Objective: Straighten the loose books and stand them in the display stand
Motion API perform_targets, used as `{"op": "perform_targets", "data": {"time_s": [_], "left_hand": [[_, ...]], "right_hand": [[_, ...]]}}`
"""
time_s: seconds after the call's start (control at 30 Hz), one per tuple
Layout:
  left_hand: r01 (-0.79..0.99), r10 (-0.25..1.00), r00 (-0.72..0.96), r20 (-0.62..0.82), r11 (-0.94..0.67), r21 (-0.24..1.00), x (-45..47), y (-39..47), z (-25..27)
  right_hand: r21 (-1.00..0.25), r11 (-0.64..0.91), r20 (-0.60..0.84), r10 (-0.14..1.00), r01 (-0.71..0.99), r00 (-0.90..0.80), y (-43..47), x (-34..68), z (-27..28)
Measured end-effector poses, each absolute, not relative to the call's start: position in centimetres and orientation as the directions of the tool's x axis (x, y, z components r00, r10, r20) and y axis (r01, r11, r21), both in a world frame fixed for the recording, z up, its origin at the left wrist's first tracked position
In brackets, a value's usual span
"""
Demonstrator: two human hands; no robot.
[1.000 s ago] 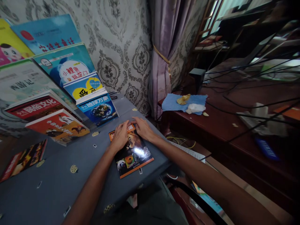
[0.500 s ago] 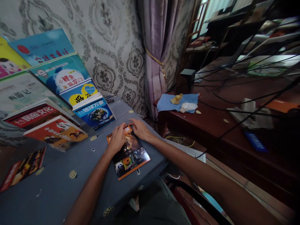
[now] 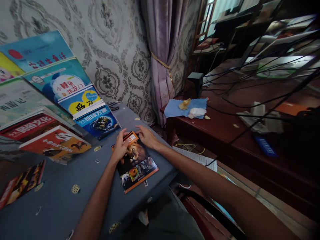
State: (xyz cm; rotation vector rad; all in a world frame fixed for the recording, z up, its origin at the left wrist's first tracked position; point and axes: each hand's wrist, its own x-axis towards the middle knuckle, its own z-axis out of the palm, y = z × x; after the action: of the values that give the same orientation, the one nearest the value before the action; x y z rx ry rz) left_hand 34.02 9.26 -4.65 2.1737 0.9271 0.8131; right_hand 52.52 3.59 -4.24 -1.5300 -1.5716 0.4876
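Observation:
A book with a lion on its dark cover and orange bands (image 3: pixel 136 156) lies flat near the right edge of the cloth-covered table. Over its upper left part rests my left hand (image 3: pixel 120 146), fingers stretched past the top and thumb apart on the cover. My right hand (image 3: pixel 147 137) is at the upper right corner, its fingers loosely bent and apart, close to the book's edge. Whether those fingertips touch the book is hard to tell. Just beyond my left hand stands a blue book with an Earth picture (image 3: pixel 102 123).
Several picture books, among them an orange one (image 3: pixel 56 145), stand in tiers at the left. Another dark book (image 3: pixel 23 181) lies flat at the far left. Across a gap, a red-brown desk (image 3: pixel 215 130) holds a blue cloth (image 3: pixel 171 108) and tangled black cables.
My left hand has drawn back toward the book's upper left edge, uncovering more of the cover. My right hand stays by the top corner. The view has shifted slightly right.

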Motion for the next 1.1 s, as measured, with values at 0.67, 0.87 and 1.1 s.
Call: {"op": "perform_targets", "data": {"time_s": [0.67,0.87,1.1], "left_hand": [[0.395,0.771,0.546,0.328,-0.582,0.711,34.3,8.2,-3.4],[0.440,0.612,0.705,0.360,-0.774,0.455,34.6,5.6,-2.2],[0.343,0.498,0.839,0.221,-0.799,0.494,34.1,-2.2,-0.1]], "right_hand": [[-0.698,0.214,0.316,0.948,0.684,0.026,3.4,52.2,-3.8],[-0.677,0.210,0.320,0.947,0.705,0.025,3.4,52.5,-4.1],[-0.693,0.240,0.322,0.947,0.680,-0.006,3.8,52.7,-4.5]]}}
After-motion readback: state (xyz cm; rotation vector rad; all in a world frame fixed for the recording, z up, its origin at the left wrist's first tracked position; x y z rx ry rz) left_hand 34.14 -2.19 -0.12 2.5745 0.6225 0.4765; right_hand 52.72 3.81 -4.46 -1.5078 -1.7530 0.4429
